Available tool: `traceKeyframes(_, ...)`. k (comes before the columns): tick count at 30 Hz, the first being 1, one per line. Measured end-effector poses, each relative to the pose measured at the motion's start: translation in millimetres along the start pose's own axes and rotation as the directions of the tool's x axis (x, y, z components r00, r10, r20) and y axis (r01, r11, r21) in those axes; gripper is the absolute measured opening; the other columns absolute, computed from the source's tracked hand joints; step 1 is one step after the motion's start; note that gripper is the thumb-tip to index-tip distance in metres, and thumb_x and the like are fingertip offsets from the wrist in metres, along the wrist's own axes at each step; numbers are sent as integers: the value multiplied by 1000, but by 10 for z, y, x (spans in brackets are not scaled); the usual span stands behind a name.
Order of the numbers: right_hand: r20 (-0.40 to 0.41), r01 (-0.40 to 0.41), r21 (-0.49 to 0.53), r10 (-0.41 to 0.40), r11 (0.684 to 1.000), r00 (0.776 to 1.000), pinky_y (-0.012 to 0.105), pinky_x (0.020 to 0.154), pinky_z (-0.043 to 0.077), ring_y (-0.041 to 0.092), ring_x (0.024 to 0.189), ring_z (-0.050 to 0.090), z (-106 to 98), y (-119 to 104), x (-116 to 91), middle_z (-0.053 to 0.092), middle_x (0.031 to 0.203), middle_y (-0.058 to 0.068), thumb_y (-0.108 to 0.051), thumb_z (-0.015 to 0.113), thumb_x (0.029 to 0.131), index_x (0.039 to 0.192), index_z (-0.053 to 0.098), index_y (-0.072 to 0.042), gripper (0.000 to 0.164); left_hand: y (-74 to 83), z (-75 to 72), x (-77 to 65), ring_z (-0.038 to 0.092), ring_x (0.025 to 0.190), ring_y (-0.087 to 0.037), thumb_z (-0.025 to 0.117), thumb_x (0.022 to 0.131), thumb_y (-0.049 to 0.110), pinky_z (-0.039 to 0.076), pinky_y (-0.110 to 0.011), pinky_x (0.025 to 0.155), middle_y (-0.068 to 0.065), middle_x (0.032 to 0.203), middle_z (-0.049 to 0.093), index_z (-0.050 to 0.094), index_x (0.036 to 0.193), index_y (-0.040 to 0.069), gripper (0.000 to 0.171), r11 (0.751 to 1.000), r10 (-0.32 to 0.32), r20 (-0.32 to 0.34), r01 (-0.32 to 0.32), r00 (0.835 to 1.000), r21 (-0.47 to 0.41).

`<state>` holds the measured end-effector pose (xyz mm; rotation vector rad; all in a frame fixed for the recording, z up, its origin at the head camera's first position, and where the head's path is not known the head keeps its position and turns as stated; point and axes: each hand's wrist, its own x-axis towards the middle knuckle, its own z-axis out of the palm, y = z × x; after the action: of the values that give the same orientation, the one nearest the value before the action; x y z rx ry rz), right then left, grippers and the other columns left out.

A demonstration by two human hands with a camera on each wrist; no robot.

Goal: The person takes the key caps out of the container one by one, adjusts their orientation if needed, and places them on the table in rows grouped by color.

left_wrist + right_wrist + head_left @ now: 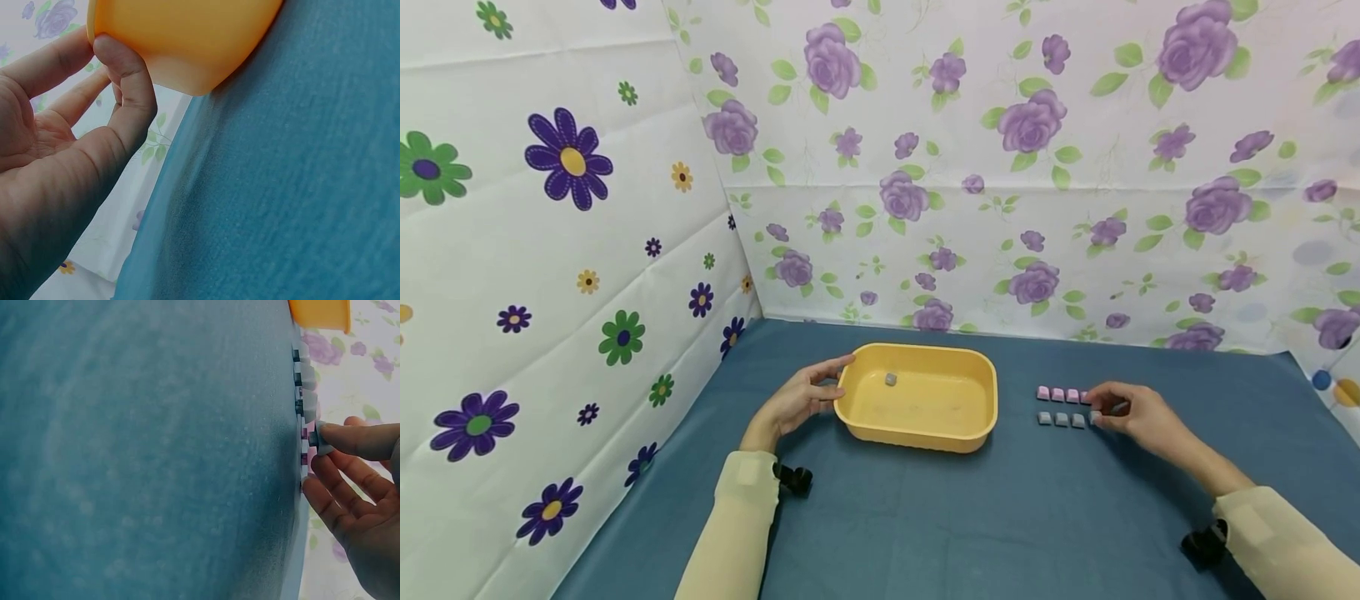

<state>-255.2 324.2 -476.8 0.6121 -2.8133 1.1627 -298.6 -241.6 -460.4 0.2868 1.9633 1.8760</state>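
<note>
A yellow plastic basin stands on the blue cloth, with one grey keycap inside it. My left hand pinches the basin's left rim between thumb and fingers; the left wrist view shows the thumb at the rim's edge. To the right, my right hand holds another grey keycap between thumb and fingers, slightly off the cloth in the right wrist view. Beside it lies a row of grey keycaps. Behind that is a row of pink keycaps, its right end partly hidden by my fingers.
A blue cloth covers the table. White floral sheets hang behind and at the left. Black wrist cameras are strapped at both sleeves.
</note>
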Motion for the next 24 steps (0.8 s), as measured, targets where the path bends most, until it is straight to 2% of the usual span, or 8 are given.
traceKeyframes(15, 29, 24, -56, -22, 998, 999, 28, 70, 54, 11, 83, 58, 28, 47, 5, 66, 95, 3, 5, 76, 91, 117, 72, -3, 28, -3, 2, 7, 62, 118, -33, 61, 104, 2, 59, -33, 89, -19, 138, 42, 40, 162, 17, 64, 1000, 4, 0, -4, 1000, -8)
traceKeyframes(24, 37, 11, -40, -9, 999, 999, 26, 73, 55, 11, 85, 58, 25, 31, 15, 67, 98, 5, 2, 77, 91, 117, 72, -4, 28, -10, -2, 5, 60, 122, -36, 61, 103, 2, 58, -34, 90, -19, 140, 42, 41, 162, 17, 64, 1000, -1, -4, 1, 1000, -6)
